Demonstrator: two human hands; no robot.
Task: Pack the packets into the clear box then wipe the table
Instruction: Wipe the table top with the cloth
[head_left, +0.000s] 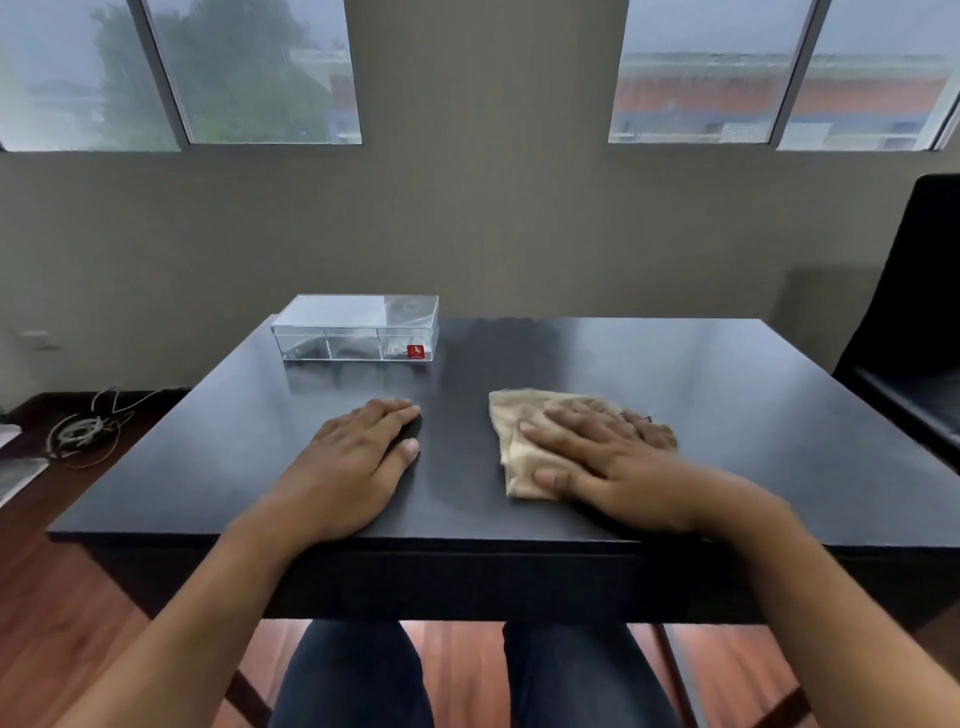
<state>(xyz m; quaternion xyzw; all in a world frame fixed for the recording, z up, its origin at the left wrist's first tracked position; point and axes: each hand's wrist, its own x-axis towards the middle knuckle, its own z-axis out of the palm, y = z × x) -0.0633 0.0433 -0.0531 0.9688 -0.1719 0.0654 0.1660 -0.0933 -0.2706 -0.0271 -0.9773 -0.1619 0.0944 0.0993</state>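
Cloth (524, 441) half hidden under right hand (602, 457)

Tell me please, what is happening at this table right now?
A person sits at a dark table. The right hand presses a beige cloth flat on the top, as for wiping. The left hand rests flat and empty beside it. The clear box stands at the far left; no packets lie loose.

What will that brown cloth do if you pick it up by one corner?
The cloth would probably flop and hang down, since it already lies crumpled in soft folds under the right hand. It looks thin, so likely light. It should slide easily on the smooth table.
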